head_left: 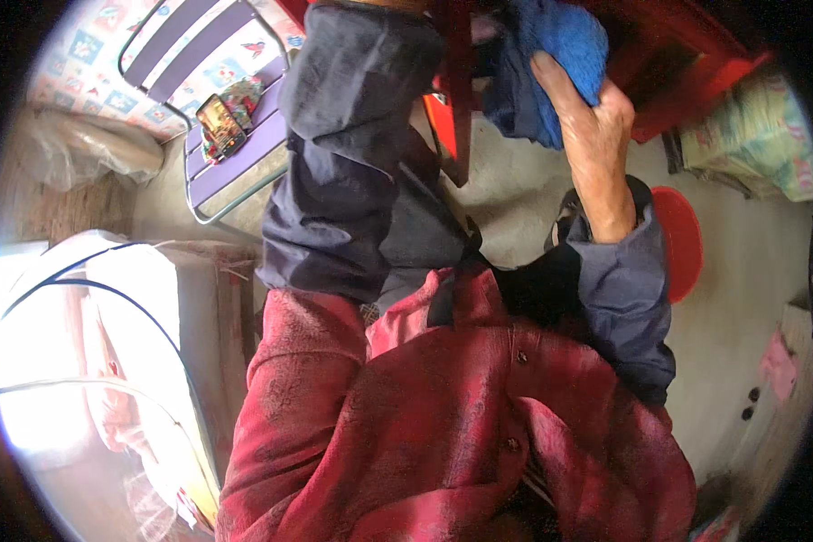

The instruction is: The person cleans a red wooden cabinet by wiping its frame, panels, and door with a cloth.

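Observation:
My right hand [596,135] grips a blue cloth [556,54], thumb laid over its near side. The cloth looks thick and fuzzy, with a darker fold on its left. It is close against red wooden furniture [686,54] at the upper right. My left arm, in a dark grey sleeve cover [361,99], reaches up to the top edge. Only a sliver of what may be my left hand shows there, its fingers cut off. A red upright post [458,90] stands between the two arms.
A purple slatted folding chair [235,154] at the upper left bears a phone [220,125] and a patterned cloth. A red round stool or basin [680,244] stands beside my right forearm. Plastic-wrapped things [99,144] lie at the left. A patterned cover [754,135] hangs at the right.

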`<state>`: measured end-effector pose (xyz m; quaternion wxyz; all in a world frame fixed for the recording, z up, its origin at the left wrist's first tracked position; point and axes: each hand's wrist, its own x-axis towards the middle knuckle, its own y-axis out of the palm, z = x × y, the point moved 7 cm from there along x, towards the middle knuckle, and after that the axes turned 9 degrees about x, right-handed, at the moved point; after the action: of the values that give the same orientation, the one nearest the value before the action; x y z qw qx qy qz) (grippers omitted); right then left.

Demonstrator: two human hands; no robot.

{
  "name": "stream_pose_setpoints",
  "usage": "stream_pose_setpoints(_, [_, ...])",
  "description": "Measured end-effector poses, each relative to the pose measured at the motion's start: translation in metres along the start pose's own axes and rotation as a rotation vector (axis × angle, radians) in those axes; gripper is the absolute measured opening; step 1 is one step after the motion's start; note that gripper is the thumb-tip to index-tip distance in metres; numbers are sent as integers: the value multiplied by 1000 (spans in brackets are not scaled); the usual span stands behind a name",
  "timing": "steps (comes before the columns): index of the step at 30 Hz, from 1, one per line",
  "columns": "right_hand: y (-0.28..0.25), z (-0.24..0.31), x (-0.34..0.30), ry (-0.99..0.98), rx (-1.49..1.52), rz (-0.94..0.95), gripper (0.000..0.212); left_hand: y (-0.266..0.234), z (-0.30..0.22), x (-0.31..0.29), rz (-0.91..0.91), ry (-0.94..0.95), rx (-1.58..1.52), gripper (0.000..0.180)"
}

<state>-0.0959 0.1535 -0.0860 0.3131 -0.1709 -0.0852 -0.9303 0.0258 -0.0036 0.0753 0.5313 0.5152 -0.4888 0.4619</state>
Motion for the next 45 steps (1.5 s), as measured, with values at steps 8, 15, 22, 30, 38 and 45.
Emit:
stream_pose_setpoints(8, [44, 25, -6, -360, -72, 109, 31, 5, 6, -4, 27, -57, -9, 40])
stream_pose_setpoints(15, [33, -63, -38, -485, -371, 63, 65, 39, -12, -24, 189, -330, -685, 33])
stream_pose_setpoints(22, [16, -194, -71, -68, -391, 31, 63, 97, 79, -55, 237, -421, -722, 34])
stream_pose_setpoints(30, [33, -308, -117, 365, -408, 133, 49, 88, 18, -45, 253, -472, -694, 34])
stream_pose_setpoints(38, [33, -392, -154, 591, -392, 397, 56, 79, -21, -48, 239, -531, -728, 34])
stream_pose_setpoints(45, [16, -400, -141, 811, -430, 350, 64, 72, -42, -38, 196, -557, -756, 35])
